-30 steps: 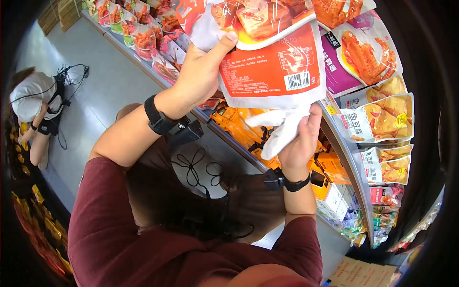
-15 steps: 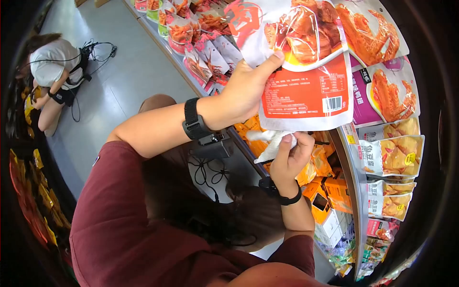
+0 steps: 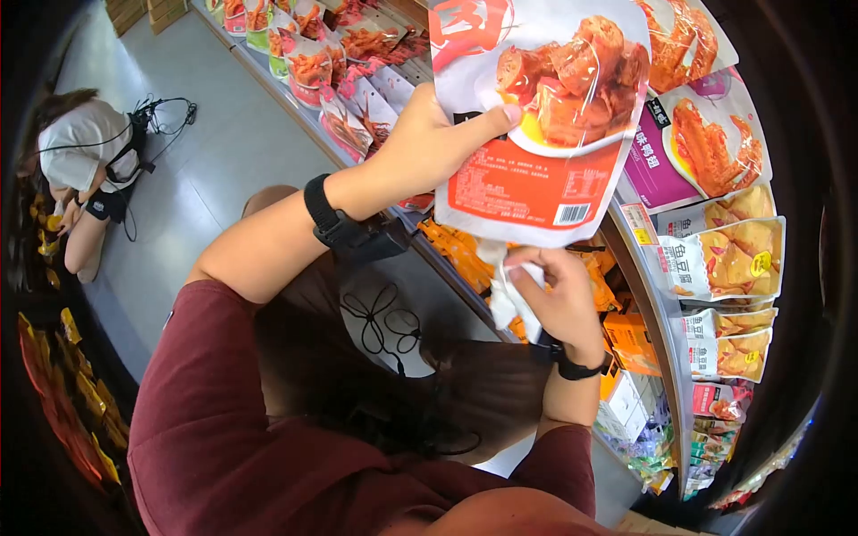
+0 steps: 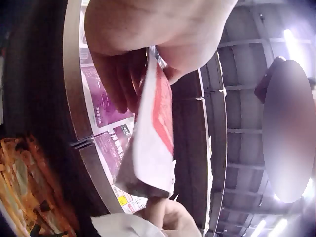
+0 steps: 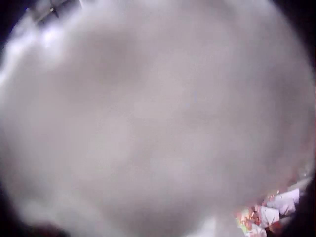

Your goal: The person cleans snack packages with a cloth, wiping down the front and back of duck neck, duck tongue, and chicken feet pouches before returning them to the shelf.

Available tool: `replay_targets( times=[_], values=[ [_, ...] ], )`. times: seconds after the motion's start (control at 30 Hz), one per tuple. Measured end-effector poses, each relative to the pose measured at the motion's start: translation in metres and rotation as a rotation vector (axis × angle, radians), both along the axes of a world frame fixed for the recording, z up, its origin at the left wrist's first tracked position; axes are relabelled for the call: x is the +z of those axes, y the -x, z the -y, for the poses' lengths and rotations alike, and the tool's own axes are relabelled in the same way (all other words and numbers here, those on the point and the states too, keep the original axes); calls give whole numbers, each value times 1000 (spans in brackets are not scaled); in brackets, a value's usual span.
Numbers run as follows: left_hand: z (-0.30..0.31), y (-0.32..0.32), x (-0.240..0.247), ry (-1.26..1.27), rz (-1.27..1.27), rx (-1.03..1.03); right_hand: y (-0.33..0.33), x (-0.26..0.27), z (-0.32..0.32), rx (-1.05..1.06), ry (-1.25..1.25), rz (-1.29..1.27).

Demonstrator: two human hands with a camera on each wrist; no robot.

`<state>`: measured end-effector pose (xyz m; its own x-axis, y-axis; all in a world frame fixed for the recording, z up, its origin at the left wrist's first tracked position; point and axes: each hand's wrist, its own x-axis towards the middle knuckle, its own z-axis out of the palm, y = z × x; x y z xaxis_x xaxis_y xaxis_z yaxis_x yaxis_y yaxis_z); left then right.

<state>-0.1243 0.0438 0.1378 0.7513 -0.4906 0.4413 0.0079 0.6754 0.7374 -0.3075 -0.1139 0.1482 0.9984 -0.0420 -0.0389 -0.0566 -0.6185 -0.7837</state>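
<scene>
In the head view a red and white food pouch (image 3: 545, 125) is held up by its left edge, the left hand's (image 3: 424, 147) thumb lying on its front. Below the pouch, the right hand (image 3: 563, 299) holds a crumpled white cloth (image 3: 514, 299) with curled fingers, close to the pouch's bottom edge. From the left wrist view the pouch (image 4: 150, 133) is seen edge-on beneath the left hand (image 4: 153, 34), with the right hand (image 4: 173, 219) and the cloth (image 4: 123, 226) under it. A blurred whitish surface (image 5: 148, 108) fills most of the right wrist view.
Shelves with a curved edge (image 3: 657, 304) carry fish tofu bags (image 3: 737, 259), a purple pouch (image 3: 693, 147) and orange packs (image 3: 630, 339). A person in a white shirt (image 3: 85, 143) crouches at the left. Black cables (image 3: 384, 326) lie on the floor.
Over the last second the pouch shifted right and lower in the head view, and more of its front picture shows. The right hand's fingers curled more around the cloth.
</scene>
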Motion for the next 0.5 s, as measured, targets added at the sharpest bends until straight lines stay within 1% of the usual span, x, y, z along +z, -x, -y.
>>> replay_targets(
  times=[0.03,0.07,0.1,0.13,0.2,0.23,0.27,0.33,0.37,0.4,0.47,0.5],
  values=[
    [-4,0,1,-51,65,-11,5,12,1,-4,2,0],
    [-5,1,3,-105,127,-25,10,24,0,96,166,99],
    [-5,4,4,-106,106,-34,15,34,0,194,328,194],
    [-4,6,3,-109,100,-46,20,40,1,183,324,186],
    [0,6,0,-133,146,-44,31,50,6,248,190,55],
    [1,4,-3,-161,302,41,35,54,11,262,200,-1],
    [3,6,-6,-163,302,33,39,57,14,254,197,-2],
    [7,11,-10,-256,521,117,43,58,18,143,159,195],
    [8,13,-10,-303,665,223,46,53,21,51,121,404],
    [10,17,-12,-304,665,210,52,48,20,-94,43,542],
    [12,29,-20,-498,623,-8,47,33,17,-373,55,870],
    [11,34,-20,-596,687,-40,38,31,11,-406,93,947]
  ],
)
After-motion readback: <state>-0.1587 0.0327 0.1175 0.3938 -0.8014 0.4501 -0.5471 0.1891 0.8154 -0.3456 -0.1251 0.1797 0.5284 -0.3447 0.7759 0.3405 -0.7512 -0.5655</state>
